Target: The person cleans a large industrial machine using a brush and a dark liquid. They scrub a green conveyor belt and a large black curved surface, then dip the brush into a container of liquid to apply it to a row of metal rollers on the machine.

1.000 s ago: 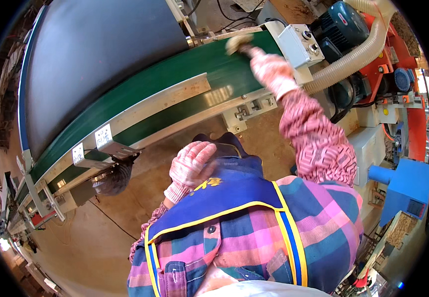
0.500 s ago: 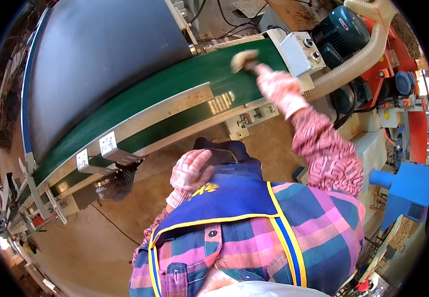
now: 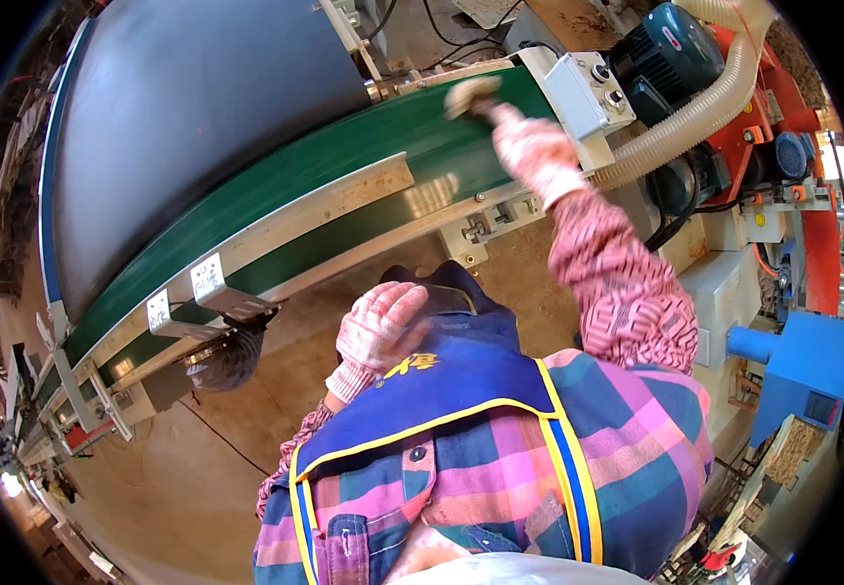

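My right hand [image 3: 537,156], in a white and pink glove, is closed round the dark handle of a brush [image 3: 469,96]. The brush's pale tan head is over the far right part of a green conveyor belt [image 3: 373,134], blurred; whether it touches the belt I cannot tell. In a matching glove, my left hand [image 3: 380,327] is empty, its fingers stretched out and close together in front of my blue apron [image 3: 432,390]. A metal guide rail [image 3: 315,205] runs along the belt between my hands and the wide black belt.
A wide black belt [image 3: 212,117] lies beyond the green one. At the belt's right end stand a grey control box [image 3: 590,95] with knobs, a motor [image 3: 671,54] and a ribbed hose [image 3: 695,122]. A blue metal box [image 3: 800,375] stands to the right.
My right hand and the brush have shifted slightly left and away from me along the green belt. My left hand stays near the apron.
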Available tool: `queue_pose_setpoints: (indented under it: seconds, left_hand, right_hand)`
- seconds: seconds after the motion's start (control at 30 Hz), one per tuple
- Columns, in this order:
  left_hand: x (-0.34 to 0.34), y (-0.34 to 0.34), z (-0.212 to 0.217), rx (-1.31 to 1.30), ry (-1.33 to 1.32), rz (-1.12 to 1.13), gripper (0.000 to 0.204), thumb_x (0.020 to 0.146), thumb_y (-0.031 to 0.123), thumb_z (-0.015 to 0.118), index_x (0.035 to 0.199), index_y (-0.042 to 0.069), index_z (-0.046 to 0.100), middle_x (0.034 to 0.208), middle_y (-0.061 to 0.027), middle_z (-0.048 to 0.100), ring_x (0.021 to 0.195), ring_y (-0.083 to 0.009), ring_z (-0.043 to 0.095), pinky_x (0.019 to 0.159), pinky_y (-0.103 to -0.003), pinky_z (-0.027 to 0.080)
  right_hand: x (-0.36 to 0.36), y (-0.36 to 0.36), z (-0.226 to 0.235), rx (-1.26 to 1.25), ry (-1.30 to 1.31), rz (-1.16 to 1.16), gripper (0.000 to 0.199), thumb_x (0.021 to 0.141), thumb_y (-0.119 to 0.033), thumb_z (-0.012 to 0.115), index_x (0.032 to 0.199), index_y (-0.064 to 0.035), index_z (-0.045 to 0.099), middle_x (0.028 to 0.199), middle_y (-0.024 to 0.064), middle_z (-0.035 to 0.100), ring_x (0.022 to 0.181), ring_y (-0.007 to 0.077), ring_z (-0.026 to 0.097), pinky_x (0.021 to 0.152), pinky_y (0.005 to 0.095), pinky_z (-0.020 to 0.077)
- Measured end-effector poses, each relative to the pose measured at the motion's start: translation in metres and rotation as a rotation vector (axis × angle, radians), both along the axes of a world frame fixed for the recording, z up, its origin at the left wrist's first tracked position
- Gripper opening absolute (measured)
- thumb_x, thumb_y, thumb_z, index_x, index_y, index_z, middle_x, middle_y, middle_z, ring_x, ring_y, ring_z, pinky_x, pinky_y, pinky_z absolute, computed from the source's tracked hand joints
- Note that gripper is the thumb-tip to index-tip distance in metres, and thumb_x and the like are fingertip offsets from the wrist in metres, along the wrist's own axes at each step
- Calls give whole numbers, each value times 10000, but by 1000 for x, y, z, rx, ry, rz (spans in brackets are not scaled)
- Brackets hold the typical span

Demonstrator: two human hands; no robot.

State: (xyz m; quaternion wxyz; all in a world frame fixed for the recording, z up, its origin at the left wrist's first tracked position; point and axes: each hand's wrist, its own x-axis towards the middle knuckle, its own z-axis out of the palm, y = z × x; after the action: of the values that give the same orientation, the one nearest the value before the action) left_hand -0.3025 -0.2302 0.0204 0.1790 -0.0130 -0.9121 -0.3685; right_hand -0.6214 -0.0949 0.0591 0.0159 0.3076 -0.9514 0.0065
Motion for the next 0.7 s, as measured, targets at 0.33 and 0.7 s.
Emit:
queue_pose_setpoints:
  seconds: [0.33,0.7]
  left_hand:
    - [7,-2,-2,-35,-21,-9,495,748,145,804,1218,108,655,1161,-109,677,1074,-344,649,925,-432,549]
    - [24,-9,-7,-11,-4,104,465,780,170,785,1216,91,645,1129,-126,687,1049,-358,657,881,-454,560]
  right_hand:
    - [-26,8,-13,114,-44,-151,402,1050,-342,375,1419,-351,534,874,140,742,714,330,711,701,496,582]
    - [-37,28,8,-184,-160,-129,365,1042,-412,366,1333,-343,574,766,176,689,666,375,668,578,534,523]
